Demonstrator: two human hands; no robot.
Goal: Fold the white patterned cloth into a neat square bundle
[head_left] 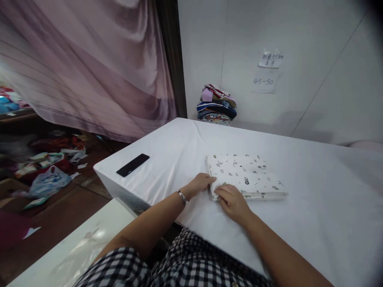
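Left hand (200, 184), right hand (231, 200) flat, ungripping, on folded patterned cloth (247, 175); table (314, 199).

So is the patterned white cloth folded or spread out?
Folded: the patterned cloth lies as a compact, layered rectangle, both hands on its near corner.

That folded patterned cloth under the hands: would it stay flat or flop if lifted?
The folded patterned cloth probably sags when lifted, being layered soft fabric. It looks light. On the smooth white tablecloth it likely slides easily when pushed.
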